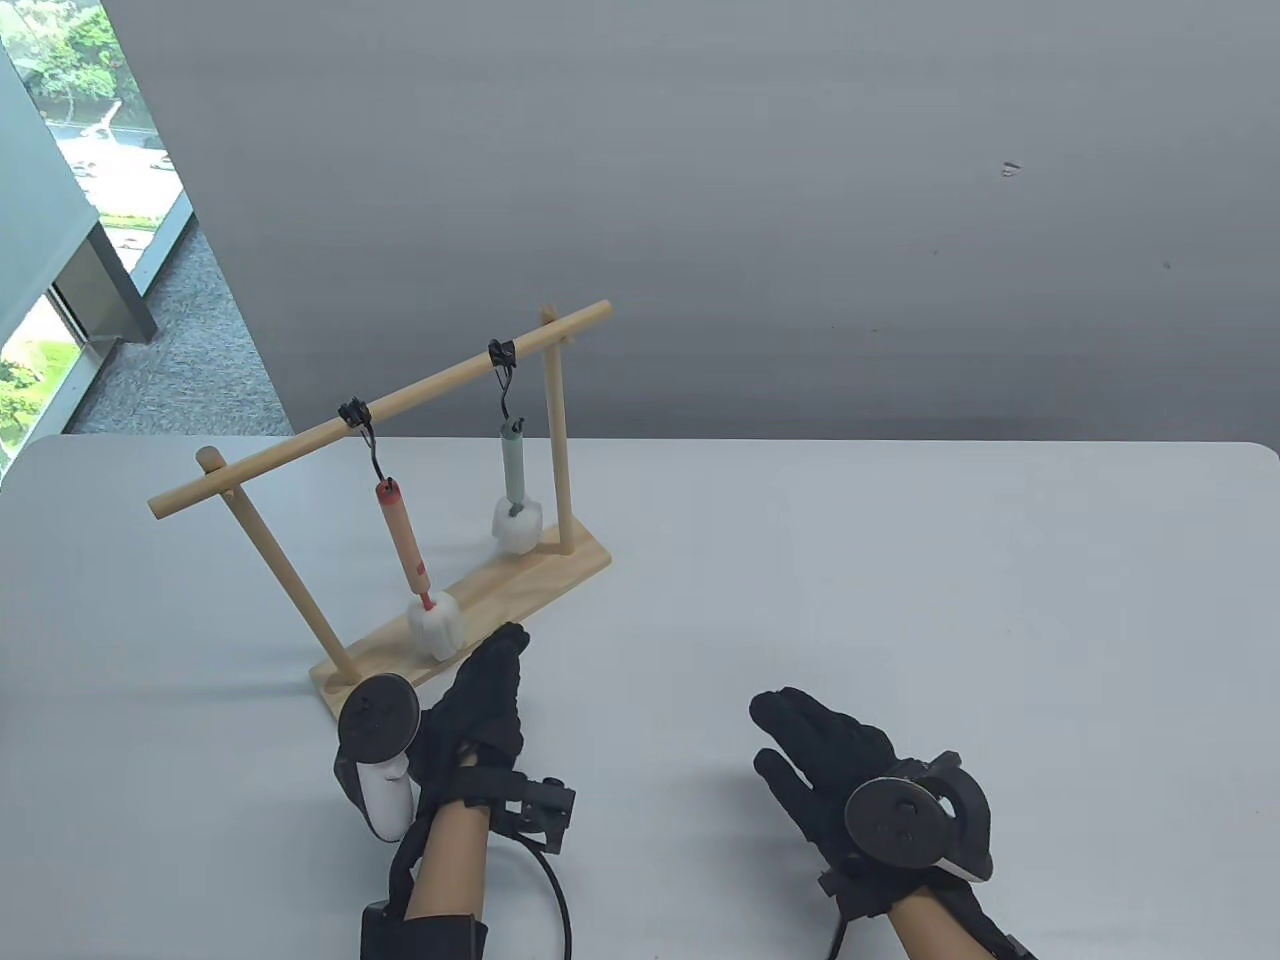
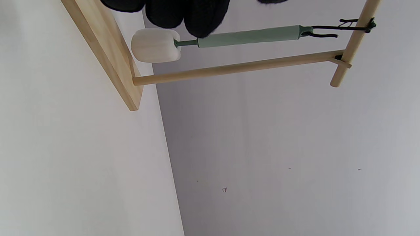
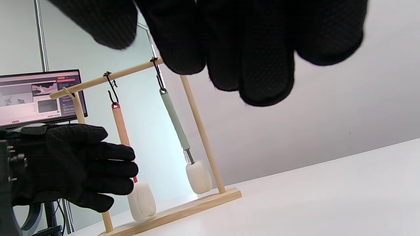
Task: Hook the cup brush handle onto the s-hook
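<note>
A wooden rack [image 1: 560,570] stands on the white table with two black s-hooks on its top bar [image 1: 420,392]. An orange-handled cup brush [image 1: 404,545] hangs from the left s-hook [image 1: 366,440]. A green-handled cup brush [image 1: 513,470] hangs from the right s-hook [image 1: 505,378]. Both have white sponge heads just above the base. My left hand [image 1: 480,700] is empty, fingers extended, just in front of the rack's base near the orange brush's sponge [image 1: 436,625]. My right hand [image 1: 830,745] is empty and open, off to the right of the rack. The green brush also shows in the left wrist view [image 2: 249,36].
The table's far edge [image 1: 900,442] runs behind the rack against a grey wall. A window is at the far left [image 1: 70,200]. A monitor [image 3: 39,96] shows behind the rack in the right wrist view.
</note>
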Tool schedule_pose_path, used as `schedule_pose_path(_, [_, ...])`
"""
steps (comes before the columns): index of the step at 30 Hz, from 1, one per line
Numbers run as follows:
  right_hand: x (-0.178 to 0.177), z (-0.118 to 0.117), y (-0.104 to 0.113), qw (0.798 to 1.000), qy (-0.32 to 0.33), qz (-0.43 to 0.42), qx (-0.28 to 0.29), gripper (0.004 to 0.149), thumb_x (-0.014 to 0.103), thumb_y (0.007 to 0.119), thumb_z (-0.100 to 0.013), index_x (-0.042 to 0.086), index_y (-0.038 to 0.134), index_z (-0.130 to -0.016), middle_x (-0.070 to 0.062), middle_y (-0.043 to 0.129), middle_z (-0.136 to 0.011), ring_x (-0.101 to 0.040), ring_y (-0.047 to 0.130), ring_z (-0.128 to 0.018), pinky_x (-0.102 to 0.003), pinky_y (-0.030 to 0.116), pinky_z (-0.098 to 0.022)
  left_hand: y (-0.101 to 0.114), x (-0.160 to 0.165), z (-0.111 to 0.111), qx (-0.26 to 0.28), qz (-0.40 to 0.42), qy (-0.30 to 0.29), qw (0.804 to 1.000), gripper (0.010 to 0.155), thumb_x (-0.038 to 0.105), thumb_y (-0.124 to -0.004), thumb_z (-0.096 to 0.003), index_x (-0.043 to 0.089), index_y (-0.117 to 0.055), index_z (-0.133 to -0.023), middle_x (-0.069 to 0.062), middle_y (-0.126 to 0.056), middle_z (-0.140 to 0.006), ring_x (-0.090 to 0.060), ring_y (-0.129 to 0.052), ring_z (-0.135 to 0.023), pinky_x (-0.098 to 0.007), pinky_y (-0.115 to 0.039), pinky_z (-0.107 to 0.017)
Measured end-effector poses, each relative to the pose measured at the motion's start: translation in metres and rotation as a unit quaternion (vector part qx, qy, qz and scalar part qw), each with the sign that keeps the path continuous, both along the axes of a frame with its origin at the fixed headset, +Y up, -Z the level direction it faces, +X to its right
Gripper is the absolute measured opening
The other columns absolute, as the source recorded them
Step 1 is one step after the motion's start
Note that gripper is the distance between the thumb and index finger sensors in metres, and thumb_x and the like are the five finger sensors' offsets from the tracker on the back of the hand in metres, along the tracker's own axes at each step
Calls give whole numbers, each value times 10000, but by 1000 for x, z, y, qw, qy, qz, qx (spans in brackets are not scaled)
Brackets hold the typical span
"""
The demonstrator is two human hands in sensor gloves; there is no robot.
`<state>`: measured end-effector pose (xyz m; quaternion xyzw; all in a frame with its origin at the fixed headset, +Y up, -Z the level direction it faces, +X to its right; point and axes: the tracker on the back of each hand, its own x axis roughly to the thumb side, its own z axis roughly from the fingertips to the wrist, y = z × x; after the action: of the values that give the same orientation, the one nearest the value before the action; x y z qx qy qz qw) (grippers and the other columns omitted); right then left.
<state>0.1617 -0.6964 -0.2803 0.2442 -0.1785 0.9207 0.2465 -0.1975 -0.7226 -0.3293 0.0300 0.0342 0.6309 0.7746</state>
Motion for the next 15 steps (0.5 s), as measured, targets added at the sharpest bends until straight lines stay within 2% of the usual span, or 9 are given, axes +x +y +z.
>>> schedule_pose_path(4, [5,-1,0,1000,-17,-6,-12,580,430,642,-515,82,719,-972,-259,785,-910,-442,918,-688,-588,688,-500,4,17,10,30,-80,-10,996,600,469,-575,-517,124,-684,-994,-236,-616,-1069,-547,-587,-974,-719,-367,-661])
schedule_pose_path(9, [13,-1,-1,998,-42,-11,-35,590,432,640,-518,69,711,-978,-273,772,-916,-464,896,-710,-604,669,-511,10,43,25,67,-179,-57,980,605,467,-583,-512,119,-685,-996,-240,-616,-1069,-551,-591,-971,-712,-386,-666])
schedule_pose_path(11, [15,-2,-1,998,-52,-6,-42,596,433,639,-519,65,703,-984,-281,755,-927,-480,874,-731,-616,652,-522,10,55,32,78,-228,-71,968,611,470,-589,-508,117,-682,-998,-242,-610,-1072,-555,-584,-973,-713,-383,-666])
schedule_pose_path(15, [14,-3,-4,996,-61,22,-57,612,436,639,-521,61,675,-1004,-302,705,-960,-515,823,-777,-641,618,-541,9,79,42,92,-341,-114,929,631,489,-590,-505,131,-642,-1022,-245,-566,-1092,-557,-551,-989,-712,-378,-669])
